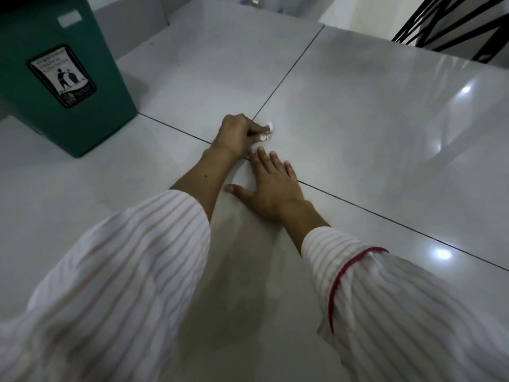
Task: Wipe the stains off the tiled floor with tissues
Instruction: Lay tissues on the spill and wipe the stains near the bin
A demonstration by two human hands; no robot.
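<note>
Left hand [239,132] — arm extended forward, fingers curled into a fist, knuckles up. Right hand [271,181] — palm down, fingers straight, thumb splayed left.

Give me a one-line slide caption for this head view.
Left hand presses a crumpled tissue to the tiled floor; right hand rests flat beside it.

Most of the tissue [265,132] was hidden inside the left hand [237,133] (fingers curled), and the bin [55,78] ran off the frame's top left.
</note>
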